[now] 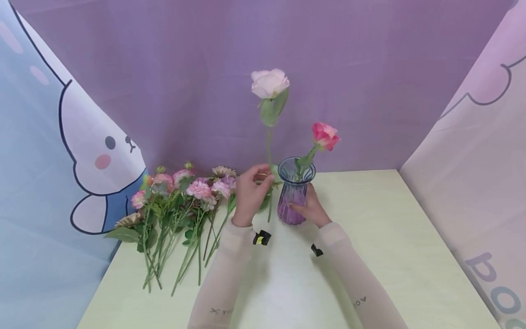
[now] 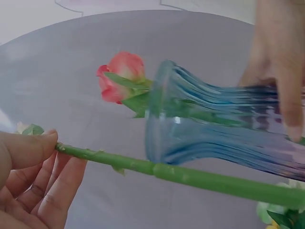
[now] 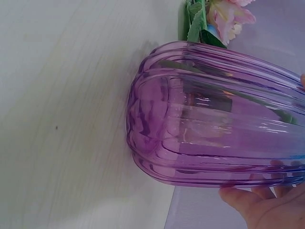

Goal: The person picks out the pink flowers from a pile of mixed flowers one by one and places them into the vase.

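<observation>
Pinched by its stem, a pale pink rose (image 1: 270,83) stands tall in my left hand (image 1: 251,194), beside the vase. In the left wrist view its green stem (image 2: 205,185) runs from the fingertips past the outside of the vase. My right hand (image 1: 314,210) grips the ribbed glass vase (image 1: 292,205), blue at the rim and purple below, with the thumb across its front. A dark pink rose (image 1: 325,136) leans to the right out of the vase mouth, its stem visible through the glass.
Several artificial flowers (image 1: 199,189) lie bunched at the left of the pale table (image 1: 370,237), their stems toward the front. A purple cloth (image 1: 361,82) hangs behind the table, with printed cloths at both sides.
</observation>
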Demonstrator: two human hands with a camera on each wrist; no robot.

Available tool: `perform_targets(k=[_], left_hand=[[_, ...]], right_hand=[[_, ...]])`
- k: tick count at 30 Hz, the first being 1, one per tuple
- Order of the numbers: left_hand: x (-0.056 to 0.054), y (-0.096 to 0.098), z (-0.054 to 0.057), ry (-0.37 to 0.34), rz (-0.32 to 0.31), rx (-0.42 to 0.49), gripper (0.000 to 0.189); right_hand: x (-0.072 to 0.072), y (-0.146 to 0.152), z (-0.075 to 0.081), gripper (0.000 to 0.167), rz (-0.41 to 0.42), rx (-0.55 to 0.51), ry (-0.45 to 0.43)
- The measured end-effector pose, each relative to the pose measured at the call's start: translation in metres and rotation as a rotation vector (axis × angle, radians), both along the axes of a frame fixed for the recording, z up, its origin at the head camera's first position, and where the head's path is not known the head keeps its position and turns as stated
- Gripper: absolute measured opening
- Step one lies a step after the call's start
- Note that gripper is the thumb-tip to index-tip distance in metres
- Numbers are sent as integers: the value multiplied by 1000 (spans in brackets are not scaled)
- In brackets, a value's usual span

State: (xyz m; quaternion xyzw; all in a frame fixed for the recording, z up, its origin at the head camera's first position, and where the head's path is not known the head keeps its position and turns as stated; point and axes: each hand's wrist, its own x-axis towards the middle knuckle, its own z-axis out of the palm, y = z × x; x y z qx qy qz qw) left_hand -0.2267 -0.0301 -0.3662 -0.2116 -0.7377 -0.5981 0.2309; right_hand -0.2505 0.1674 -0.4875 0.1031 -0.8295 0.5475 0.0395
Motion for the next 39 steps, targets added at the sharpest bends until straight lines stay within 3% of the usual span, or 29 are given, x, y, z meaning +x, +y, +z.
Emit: perform_targets(k=[6, 12, 15, 23, 32, 39], left_hand=[[-2, 6, 19, 25, 31, 4, 21], [-4, 12, 33, 33, 1, 46, 23], [-4, 17, 41, 39, -15, 75, 23], [16, 26, 70, 92, 9, 115, 20], [12, 32, 82, 70, 8, 140, 20], [-17, 39, 64, 90, 9, 154, 22]], right_hand=[[2, 0, 6, 97, 4, -2, -23], [18, -5, 33, 95, 30, -42, -47], [21, -6, 38, 93, 35, -36, -35], [1, 0, 5, 96, 8, 29, -20], [-1, 0, 2, 96, -15, 43, -24], [0, -1, 4, 97, -16, 42, -38]])
